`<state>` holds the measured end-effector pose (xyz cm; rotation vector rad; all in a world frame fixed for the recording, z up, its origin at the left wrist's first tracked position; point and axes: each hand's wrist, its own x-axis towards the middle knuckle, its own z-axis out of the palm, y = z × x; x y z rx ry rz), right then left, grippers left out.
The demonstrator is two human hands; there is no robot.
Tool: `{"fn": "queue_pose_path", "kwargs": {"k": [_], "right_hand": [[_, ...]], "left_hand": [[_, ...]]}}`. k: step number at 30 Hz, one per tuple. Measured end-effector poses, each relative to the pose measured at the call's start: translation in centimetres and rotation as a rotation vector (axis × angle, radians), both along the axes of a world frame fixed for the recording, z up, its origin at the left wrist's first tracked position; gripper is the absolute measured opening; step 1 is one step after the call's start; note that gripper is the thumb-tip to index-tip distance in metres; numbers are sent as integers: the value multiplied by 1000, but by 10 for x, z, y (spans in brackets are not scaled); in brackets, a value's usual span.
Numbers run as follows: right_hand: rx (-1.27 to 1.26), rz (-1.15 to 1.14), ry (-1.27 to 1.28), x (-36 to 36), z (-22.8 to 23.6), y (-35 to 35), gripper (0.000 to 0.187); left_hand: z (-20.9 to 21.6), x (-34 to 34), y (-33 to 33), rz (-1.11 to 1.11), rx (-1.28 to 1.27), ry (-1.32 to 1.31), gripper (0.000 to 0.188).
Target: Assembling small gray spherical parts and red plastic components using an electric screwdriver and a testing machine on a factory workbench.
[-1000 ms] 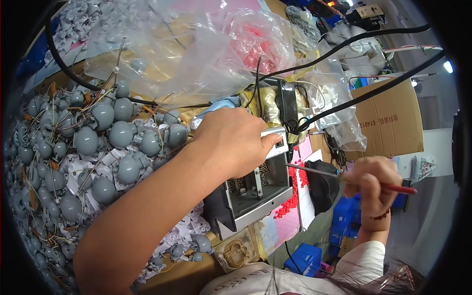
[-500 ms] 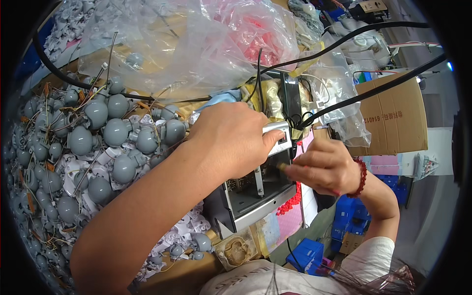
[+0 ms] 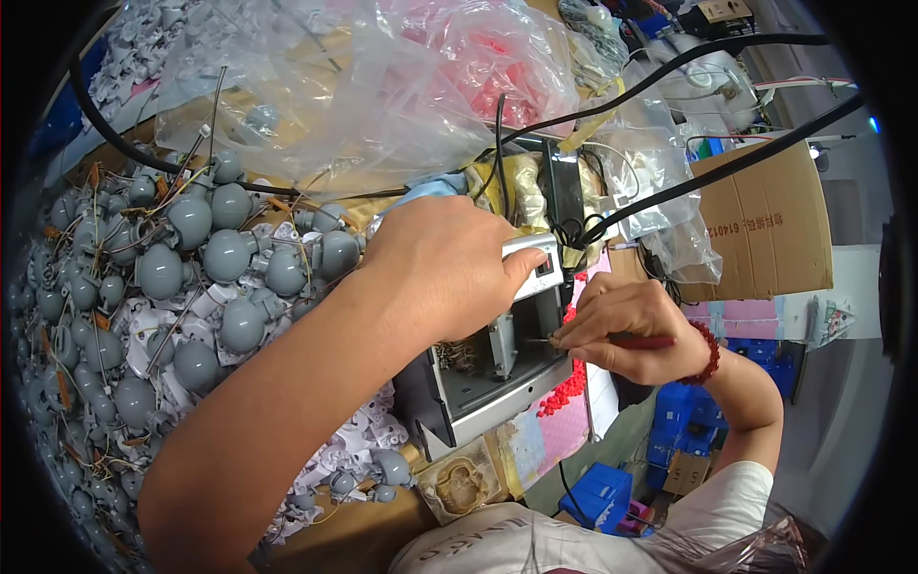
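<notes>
My left hand (image 3: 442,270) lies on top of a small grey metal machine (image 3: 483,378) and presses its silver upper block (image 3: 533,266) with the thumb. My right hand (image 3: 629,325) holds a thin red-handled tool (image 3: 639,341) like a pen, its tip pointing left into the machine's open front, beside a small upright metal part (image 3: 503,346). A red bead bracelet (image 3: 708,352) sits on my right wrist. What lies under my left palm is hidden.
Several grey bulb-shaped parts with wires (image 3: 206,273) and white plastic pieces (image 3: 359,445) cover the bench on the left. Clear plastic bags (image 3: 363,86) lie behind the machine. Black cables (image 3: 688,67) cross above. A cardboard box (image 3: 765,225) stands at right, blue crates (image 3: 684,445) below.
My right hand came in from the right with the red tool and now holds its tip at the machine's open front. My left hand stayed on the machine's top.
</notes>
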<state>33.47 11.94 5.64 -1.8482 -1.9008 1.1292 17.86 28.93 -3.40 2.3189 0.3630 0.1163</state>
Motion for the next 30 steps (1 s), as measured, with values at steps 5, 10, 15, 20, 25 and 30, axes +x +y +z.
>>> {"fn": "queue_pose_path", "kwargs": {"k": [5, 10, 15, 20, 25, 30], "right_hand": [[-31, 43, 91, 10, -8, 0, 13], [324, 562, -224, 18, -30, 0, 25], [402, 383, -418, 23, -10, -10, 27], [137, -120, -211, 19, 37, -3, 15], [18, 144, -53, 12, 1, 2, 16], [449, 522, -374, 12, -21, 12, 23]], "left_hand": [[2, 2, 1, 2, -45, 17, 38], [-1, 2, -1, 12, -29, -18, 38], [-1, 2, -2, 14, -47, 48, 38], [1, 0, 1, 17, -36, 40, 38], [1, 4, -1, 17, -4, 47, 37], [0, 3, -2, 21, -14, -10, 36]]}}
